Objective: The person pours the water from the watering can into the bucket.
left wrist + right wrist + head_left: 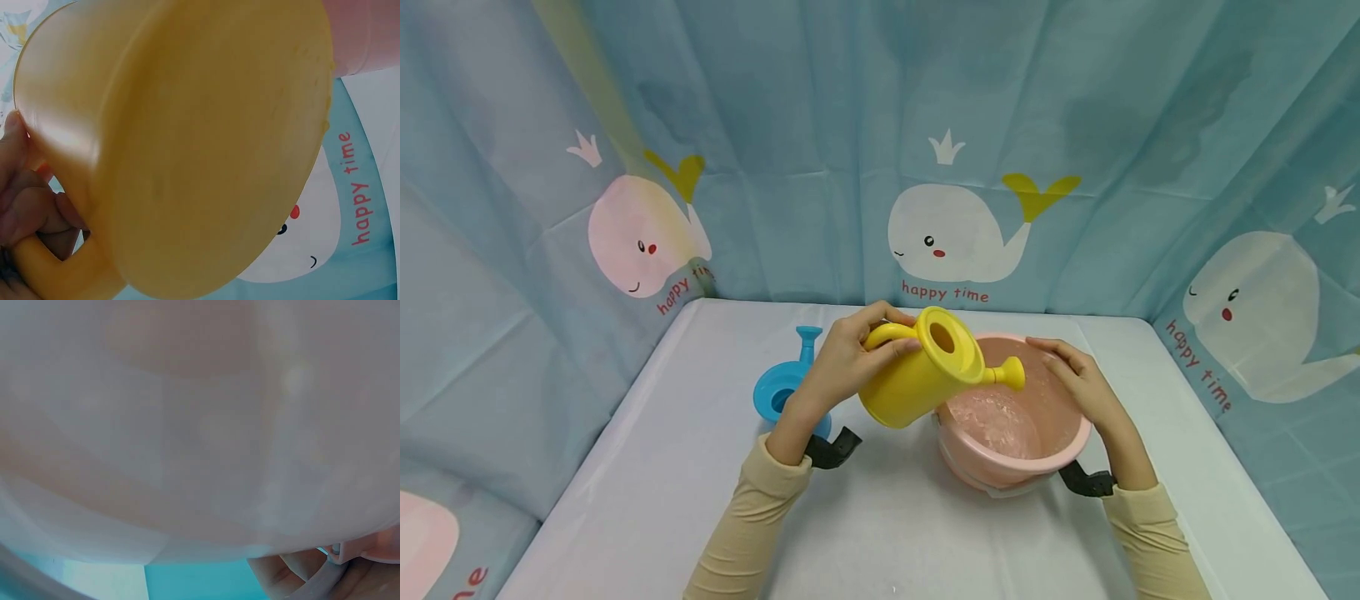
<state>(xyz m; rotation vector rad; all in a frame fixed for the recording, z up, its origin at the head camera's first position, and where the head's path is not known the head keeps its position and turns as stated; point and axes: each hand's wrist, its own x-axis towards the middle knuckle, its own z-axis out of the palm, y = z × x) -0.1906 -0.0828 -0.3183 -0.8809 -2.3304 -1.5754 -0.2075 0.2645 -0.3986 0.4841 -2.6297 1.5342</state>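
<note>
My left hand [850,350] grips the handle of a yellow watering can [906,387], also large in the left wrist view. The can is held above the table, tilted to the right, its round sprinkler head [1013,373] over the pink bucket [1060,454]. Rippled water [996,425] lies inside the bucket; I cannot make out a stream from the can. On the bucket's right rim my right hand [1078,375] holds on, the bucket leaning slightly. The bucket's outer wall [187,456] fills most of the right wrist view, with fingers [275,575] at the lower edge.
A blue watering can [771,387] stands on the white-covered table [647,467], partly behind the left wrist. Blue curtains [820,233] printed with whales enclose the back and both sides of the table. Black straps [831,450] sit at the wrists.
</note>
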